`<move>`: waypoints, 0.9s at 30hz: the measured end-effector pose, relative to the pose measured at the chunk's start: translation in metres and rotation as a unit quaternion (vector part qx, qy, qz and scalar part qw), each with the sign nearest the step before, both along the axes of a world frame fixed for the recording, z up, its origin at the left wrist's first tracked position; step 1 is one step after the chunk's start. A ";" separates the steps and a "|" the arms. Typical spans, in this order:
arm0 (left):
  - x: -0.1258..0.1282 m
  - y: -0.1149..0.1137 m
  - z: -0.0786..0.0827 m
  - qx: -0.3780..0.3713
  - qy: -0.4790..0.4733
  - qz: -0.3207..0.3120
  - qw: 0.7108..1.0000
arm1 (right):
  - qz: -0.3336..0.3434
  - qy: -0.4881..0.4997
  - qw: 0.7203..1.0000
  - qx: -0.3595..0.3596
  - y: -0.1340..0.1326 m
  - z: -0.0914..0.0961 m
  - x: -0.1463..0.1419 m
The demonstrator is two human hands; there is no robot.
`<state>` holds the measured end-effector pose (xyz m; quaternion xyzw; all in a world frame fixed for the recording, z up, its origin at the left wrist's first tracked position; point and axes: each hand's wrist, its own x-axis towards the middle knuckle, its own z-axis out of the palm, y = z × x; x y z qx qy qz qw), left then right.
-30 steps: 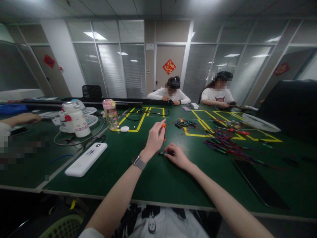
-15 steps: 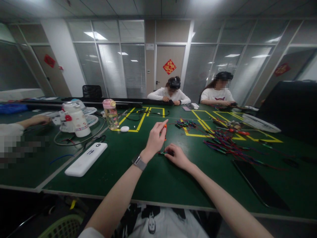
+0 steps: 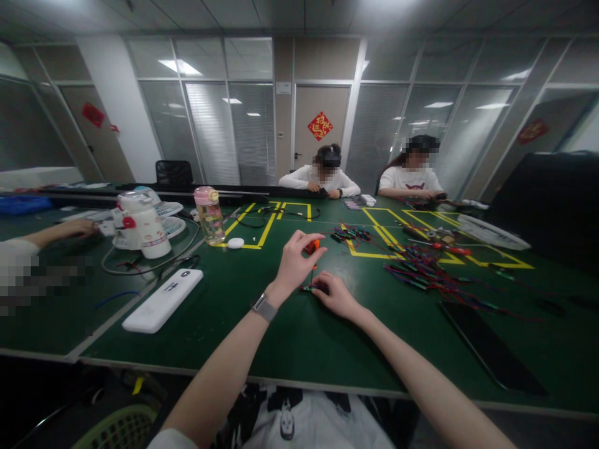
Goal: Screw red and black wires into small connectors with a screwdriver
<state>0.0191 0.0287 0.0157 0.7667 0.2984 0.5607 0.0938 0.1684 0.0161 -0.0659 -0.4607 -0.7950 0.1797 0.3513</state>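
Observation:
My left hand (image 3: 298, 260), with a grey watch on its wrist, is closed around the orange-and-black handle of a screwdriver (image 3: 313, 246). The tool stands about upright, and its thin dark shaft runs down to a small green connector (image 3: 306, 288) on the table. With bent fingers, my right hand (image 3: 334, 294) pinches that connector from the right side and rests on the table. Those fingers cover part of the piece. Whether the screwdriver's tip sits in a screw is too small to tell.
Red and blue wires with green connectors (image 3: 425, 271) lie in a heap to the right. A black tablet-like slab (image 3: 491, 346) is at near right. On the left are a white power bank (image 3: 163, 301), a pink-lidded bottle (image 3: 210, 215) and a white flask (image 3: 145, 224). Co-workers sit around the table (image 3: 224, 349).
My left thumb and fingers have shifted on the screwdriver handle, spreading so more orange shows between them. My right hand and the connector stay in place.

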 end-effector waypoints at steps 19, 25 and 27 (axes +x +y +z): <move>0.002 0.000 -0.001 0.001 -0.006 -0.006 1.000 | 0.008 0.010 1.000 0.000 0.000 0.001 -0.001; 0.003 -0.003 -0.002 -0.002 0.021 -0.021 1.000 | 0.005 0.020 1.000 -0.006 0.001 0.001 -0.001; 0.003 -0.003 -0.003 0.001 0.025 -0.023 0.999 | 0.004 0.019 1.000 -0.004 0.001 0.001 -0.001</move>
